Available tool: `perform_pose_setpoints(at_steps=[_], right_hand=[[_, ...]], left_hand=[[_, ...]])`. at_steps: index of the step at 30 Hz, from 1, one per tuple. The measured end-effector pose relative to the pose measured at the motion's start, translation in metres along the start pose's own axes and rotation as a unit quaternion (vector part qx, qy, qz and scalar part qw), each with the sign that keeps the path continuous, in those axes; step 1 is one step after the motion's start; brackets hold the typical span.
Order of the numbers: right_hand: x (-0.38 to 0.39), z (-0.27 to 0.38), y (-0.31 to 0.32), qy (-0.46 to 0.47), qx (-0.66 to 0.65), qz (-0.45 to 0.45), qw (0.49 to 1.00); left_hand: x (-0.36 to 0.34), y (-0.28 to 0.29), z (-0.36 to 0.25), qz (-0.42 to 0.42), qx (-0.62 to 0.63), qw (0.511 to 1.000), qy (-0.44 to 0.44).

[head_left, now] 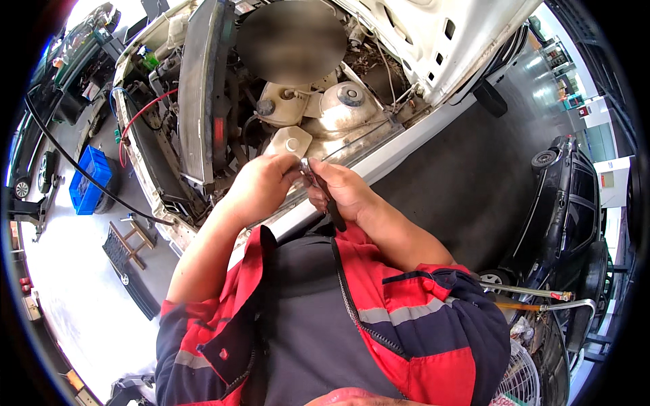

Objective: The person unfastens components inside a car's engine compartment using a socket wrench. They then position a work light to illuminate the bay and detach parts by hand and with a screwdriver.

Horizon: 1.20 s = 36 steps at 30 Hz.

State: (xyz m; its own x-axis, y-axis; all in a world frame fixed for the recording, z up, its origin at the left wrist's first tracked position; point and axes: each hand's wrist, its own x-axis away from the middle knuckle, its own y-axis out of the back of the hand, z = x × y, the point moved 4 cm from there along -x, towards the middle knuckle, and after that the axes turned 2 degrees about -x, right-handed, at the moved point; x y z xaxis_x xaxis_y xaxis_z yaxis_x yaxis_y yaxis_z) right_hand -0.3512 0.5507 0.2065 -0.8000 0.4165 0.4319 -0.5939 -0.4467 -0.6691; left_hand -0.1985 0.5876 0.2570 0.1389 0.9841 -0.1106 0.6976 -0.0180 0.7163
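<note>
Right hand (345,193): fingers curled tight round a black-handled tool (323,193), thumb side up; the handle runs down past the heel of the hand and ends over the grey shirt.
Tool head (306,168): a small shiny metal end, sticking out above the right fingers, right between the two hands.
Left hand (261,186): fingertips pinched onto the metal head from the left; the two hands meet at that point, touching or very nearly so.
What is pinched: too small and glare-lit to tell whether a separate piece sits on the head.
Just beyond the fingers: a white plastic reservoir (288,142) with a round cap, then the open engine bay (305,101) of a white car.
Left of the fingers: the radiator (200,88) stands on edge, a red hose (139,118) and a black hose (81,169) trail past it to the floor.
Right of the fingers: the white fender edge (406,145) runs diagonally; past it lies dark open floor (467,183), roomy up to a black car (565,210).
Below the fingers: forearms and red-and-navy jacket (406,311) close in; little room there.
Far left: blue crate (88,179) and a black creeper board (128,271) on pale floor, well apart from the hands.
</note>
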Motion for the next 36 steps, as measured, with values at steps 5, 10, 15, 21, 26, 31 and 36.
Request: perform_pose_setpoints(at_steps=[5, 10, 15, 21, 26, 31, 36], right_hand=[[-0.005, 0.011, 0.007, 0.117, -0.062, -0.073, 0.988], [-0.003, 0.015, 0.054, 0.034, -0.004, -0.183, 0.983], [-0.016, 0.016, 0.115, 0.073, 0.243, -0.219, 0.942], [-0.016, 0.065, 0.187, 0.164, 0.456, -0.333, 0.809], [-0.031, 0.098, 0.186, 0.268, 0.639, -0.352, 0.629], [-0.074, 0.116, 0.236, 0.306, 0.759, -0.413, 0.399], [-0.13, 0.11, 0.255, 0.36, 0.753, -0.425, 0.352]], left_hand=[[-0.005, 0.004, 0.021, -0.093, -0.079, 0.992, 0.033], [0.0, 0.021, 0.04, -0.186, -0.051, 0.98, 0.043], [0.005, 0.039, 0.033, -0.241, -0.039, 0.965, 0.095], [0.002, 0.036, 0.026, -0.241, -0.023, 0.96, 0.144], [-0.017, 0.029, 0.06, -0.204, -0.033, 0.971, 0.118], [-0.111, 0.007, 0.103, -0.123, -0.044, 0.987, 0.097], [-0.198, -0.035, 0.19, -0.075, -0.112, 0.99, 0.053]])
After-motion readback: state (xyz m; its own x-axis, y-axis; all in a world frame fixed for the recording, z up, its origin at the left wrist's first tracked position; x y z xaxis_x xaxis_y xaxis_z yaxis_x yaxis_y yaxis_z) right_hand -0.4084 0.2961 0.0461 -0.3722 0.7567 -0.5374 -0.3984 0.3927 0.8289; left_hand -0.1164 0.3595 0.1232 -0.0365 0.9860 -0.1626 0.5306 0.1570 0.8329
